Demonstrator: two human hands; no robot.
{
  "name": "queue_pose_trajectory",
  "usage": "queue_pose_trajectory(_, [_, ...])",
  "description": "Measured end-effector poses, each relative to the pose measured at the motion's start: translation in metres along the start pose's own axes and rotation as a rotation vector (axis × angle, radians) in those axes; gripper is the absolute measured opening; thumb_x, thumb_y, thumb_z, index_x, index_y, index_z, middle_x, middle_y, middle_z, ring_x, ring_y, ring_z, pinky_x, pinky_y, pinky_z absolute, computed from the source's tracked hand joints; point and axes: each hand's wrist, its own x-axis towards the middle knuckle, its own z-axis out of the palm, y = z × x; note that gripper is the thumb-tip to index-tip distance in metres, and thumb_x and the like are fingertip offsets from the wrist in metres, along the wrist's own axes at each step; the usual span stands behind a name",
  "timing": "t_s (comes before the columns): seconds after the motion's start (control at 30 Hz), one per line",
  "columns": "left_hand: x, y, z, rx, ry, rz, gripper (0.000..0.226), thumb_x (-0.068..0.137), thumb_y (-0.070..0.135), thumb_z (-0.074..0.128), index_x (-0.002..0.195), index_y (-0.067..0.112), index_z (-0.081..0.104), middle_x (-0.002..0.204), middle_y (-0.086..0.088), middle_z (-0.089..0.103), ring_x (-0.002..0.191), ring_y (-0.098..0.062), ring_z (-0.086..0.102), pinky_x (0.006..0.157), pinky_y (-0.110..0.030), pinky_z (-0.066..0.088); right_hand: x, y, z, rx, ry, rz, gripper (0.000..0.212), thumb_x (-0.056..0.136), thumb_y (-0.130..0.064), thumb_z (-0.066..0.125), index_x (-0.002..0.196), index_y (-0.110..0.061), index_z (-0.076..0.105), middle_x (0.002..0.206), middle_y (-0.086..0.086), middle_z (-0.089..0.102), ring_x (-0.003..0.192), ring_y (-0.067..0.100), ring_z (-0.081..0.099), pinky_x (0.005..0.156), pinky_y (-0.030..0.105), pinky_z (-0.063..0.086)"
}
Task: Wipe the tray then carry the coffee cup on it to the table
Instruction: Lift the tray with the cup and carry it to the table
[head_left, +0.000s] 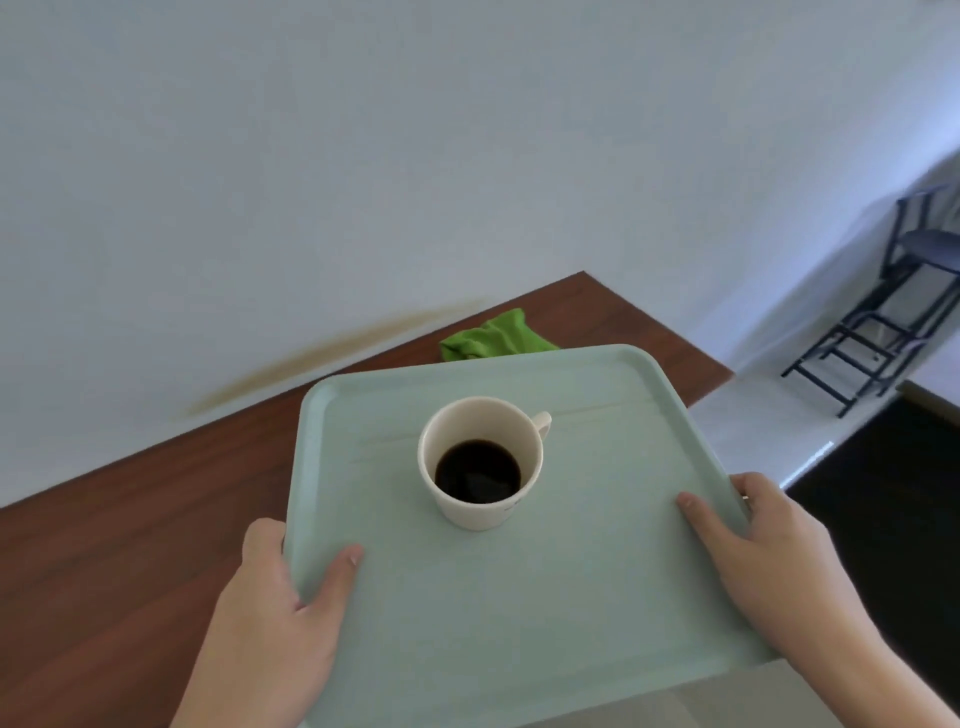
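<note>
A pale green tray (597, 597) fills the lower middle of the head view, held tilted slightly over a brown wooden counter. A cream coffee cup (480, 462) stands upright near the tray's middle, dark coffee inside, handle pointing to the far right. My left hand (275, 618) grips the tray's left edge, thumb on top. My right hand (774, 556) grips the right edge, thumb resting on the tray's surface. A crumpled green cloth (493, 338) lies on the counter just behind the tray's far edge.
The brown counter (104, 571) runs along a white wall (363, 156) that carries a brownish smear. Its right end stops near a light floor (769, 415). A dark folding chair (893, 301) stands at far right, and a black surface (893, 509) lies below it.
</note>
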Motion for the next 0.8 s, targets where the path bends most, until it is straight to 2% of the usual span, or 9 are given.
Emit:
queue_pose_trajectory(0.27, [-0.002,0.098,0.108,0.006,-0.131,0.092,0.031,0.079,0.043,0.074,0.086,0.025,0.051,0.070,-0.001,0.072,0.061,-0.010,0.068,0.056,-0.037,0.049,0.055,0.085,-0.091,0.068,0.096,0.095,0.034,0.086,-0.054,0.059,0.107,-0.027,0.058,0.087,-0.008,0.066,0.071,0.012,0.067,0.063,0.040,0.058])
queue_pose_trajectory(0.53, [-0.006,0.197,0.212,0.022,-0.286,0.205,0.030,0.080,0.039,0.077,0.085,0.021,0.052,0.076,0.002,0.067,0.070,-0.015,0.065,0.057,-0.033,0.044,0.078,0.167,-0.170,0.128,0.231,0.232,0.025,0.089,-0.051,0.057,0.104,-0.031,0.054,0.088,-0.011,0.065,0.071,0.010,0.066,0.056,0.039,0.060])
queue_pose_trajectory(0.67, [-0.011,0.239,0.261,0.044,-0.354,0.235,0.033,0.076,0.034,0.082,0.081,0.018,0.053,0.072,-0.002,0.065,0.068,-0.024,0.063,0.058,-0.036,0.042,0.080,0.205,-0.199,0.148,0.313,0.325,0.023,0.088,-0.052,0.058,0.100,-0.034,0.053,0.089,-0.011,0.066,0.072,0.010,0.066,0.061,0.041,0.059])
queue_pose_trajectory(0.8, [-0.014,0.282,0.311,0.035,-0.473,0.307,0.033,0.077,0.034,0.080,0.083,0.017,0.053,0.074,-0.006,0.066,0.071,-0.027,0.063,0.061,-0.038,0.043,0.082,0.242,-0.221,0.161,0.396,0.424,0.020,0.088,-0.051,0.059,0.096,-0.033,0.053,0.086,-0.013,0.064,0.072,0.010,0.065,0.057,0.041,0.059])
